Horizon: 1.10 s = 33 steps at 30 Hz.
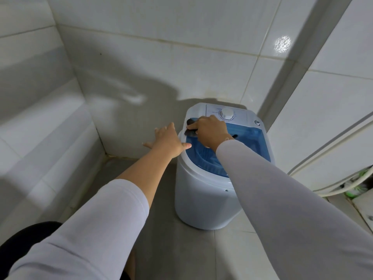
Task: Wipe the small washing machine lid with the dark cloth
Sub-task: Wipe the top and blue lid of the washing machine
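Note:
A small white washing machine [203, 201] stands on the grey floor by the tiled wall. Its translucent blue lid [250, 138] lies shut on top, with a white control panel and round dial [227, 114] behind it. My right hand [210, 131] presses a dark cloth [190, 128] onto the lid's far left corner; most of the cloth is hidden under my fingers. Fingers spread, my left hand [167, 141] rests against the machine's left rim, its thumb on the lid's edge, holding nothing.
White tiled walls close in at the left and behind the machine. A white door or panel frame [314, 57] runs diagonally at the right. White hoses [343, 188] and something green lie at the right edge. Grey floor tiles [181, 249] spread in front.

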Each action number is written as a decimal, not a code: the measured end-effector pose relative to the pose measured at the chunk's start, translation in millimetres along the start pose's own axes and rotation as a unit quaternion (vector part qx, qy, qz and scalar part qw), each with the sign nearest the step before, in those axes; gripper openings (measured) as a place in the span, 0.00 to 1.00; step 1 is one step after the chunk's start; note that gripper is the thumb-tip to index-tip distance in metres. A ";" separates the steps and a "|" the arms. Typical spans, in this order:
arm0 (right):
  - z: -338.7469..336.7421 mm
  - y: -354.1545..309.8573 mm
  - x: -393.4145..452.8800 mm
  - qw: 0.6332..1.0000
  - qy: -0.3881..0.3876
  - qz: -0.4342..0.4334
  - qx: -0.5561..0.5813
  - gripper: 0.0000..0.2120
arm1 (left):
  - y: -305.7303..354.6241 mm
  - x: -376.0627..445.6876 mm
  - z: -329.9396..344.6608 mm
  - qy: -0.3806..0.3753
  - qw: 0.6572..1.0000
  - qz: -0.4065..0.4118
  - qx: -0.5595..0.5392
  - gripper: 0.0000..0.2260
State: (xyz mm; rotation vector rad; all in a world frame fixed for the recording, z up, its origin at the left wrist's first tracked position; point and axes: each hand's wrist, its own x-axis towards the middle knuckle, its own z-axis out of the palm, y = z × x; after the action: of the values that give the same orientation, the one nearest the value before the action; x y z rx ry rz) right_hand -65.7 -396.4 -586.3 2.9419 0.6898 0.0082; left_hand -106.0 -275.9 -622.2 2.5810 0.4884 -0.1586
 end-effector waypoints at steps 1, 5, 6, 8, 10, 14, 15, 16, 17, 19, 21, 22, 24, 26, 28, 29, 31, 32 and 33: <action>2.0 2.6 -0.5 1.000 0.006 0.003 0.003 0.21 | 0.2 -1.2 0.2 -0.001 1.000 -0.002 0.001 0.43; 10.0 13.6 0.6 0.999 0.019 0.047 0.008 0.21 | -0.6 -3.1 -0.5 -0.002 1.000 -0.007 0.007 0.43; 11.1 16.9 0.3 0.998 0.017 0.056 0.005 0.21 | -0.9 -2.8 -0.4 -0.001 1.000 -0.007 0.009 0.44; 12.0 24.7 -2.5 0.998 0.014 0.069 -0.002 0.20 | -0.7 -3.1 0.1 0.000 1.000 -0.005 0.011 0.44; 11.9 31.3 -5.2 0.997 0.015 0.079 -0.002 0.20 | -2.2 -3.6 -0.3 0.003 1.000 -0.006 0.013 0.44; 12.8 49.6 -12.1 0.994 0.014 0.109 0.008 0.20 | -1.9 -6.3 -0.7 0.009 1.000 -0.004 0.019 0.43; 13.3 54.8 -14.0 0.993 0.015 0.115 0.009 0.20 | -1.9 -6.5 -0.7 0.009 1.000 -0.004 0.020 0.43; 13.6 60.0 -16.2 0.992 0.015 0.123 0.009 0.19 | -2.0 -6.4 -0.6 0.009 1.000 -0.005 0.020 0.43; 14.0 65.3 -18.9 0.991 0.014 0.130 0.009 0.19 | -1.8 -6.6 -0.7 0.009 1.000 -0.006 0.020 0.43; 15.1 77.3 -24.8 0.989 0.011 0.147 0.012 0.18 | -0.9 -7.3 -0.7 0.011 1.000 -0.006 0.021 0.43; 17.0 91.4 -32.4 0.985 0.004 0.169 0.020 0.18 | -0.7 -6.6 0.6 0.015 1.000 -0.006 0.023 0.43; 18.8 99.1 -36.3 0.984 0.001 0.177 0.024 0.18 | -1.4 -5.1 1.7 0.017 1.000 -0.006 0.022 0.43; 21.7 113.6 -44.1 0.982 -0.003 0.188 0.034 0.18 | -4.0 0.2 4.3 0.021 1.000 -0.002 0.019 0.44; 24.0 124.6 -50.8 0.980 -0.006 0.193 0.050 0.20 | -6.6 5.0 6.5 0.025 1.000 0.000 0.016 0.45; 26.3 132.7 -55.4 0.979 -0.006 0.192 0.065 0.20 | -7.0 7.0 7.7 0.031 0.999 -0.001 0.016 0.45; 27.4 135.7 -56.9 0.978 -0.007 0.193 0.073 0.20 | -6.7 6.9 8.0 0.033 0.999 -0.001 0.018 0.45; 30.3 140.7 -58.6 0.975 -0.012 0.203 0.095 0.19 | -6.7 7.1 8.8 0.036 0.999 -0.002 0.017 0.46; 30.9 142.5 -59.6 0.972 -0.017 0.211 0.106 0.19 | -7.0 7.1 9.0 0.036 0.999 -0.003 0.015 0.46; 30.4 144.4 -60.4 0.968 -0.020 0.221 0.114 0.18 | -7.4 7.1 9.0 0.036 0.999 -0.004 0.013 0.46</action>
State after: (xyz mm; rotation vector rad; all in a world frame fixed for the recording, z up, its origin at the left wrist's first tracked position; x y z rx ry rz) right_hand -54.9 -555.0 -598.2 3.2383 0.0160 -0.0962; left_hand -102.4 -272.2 -634.9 2.6187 0.5269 -0.0753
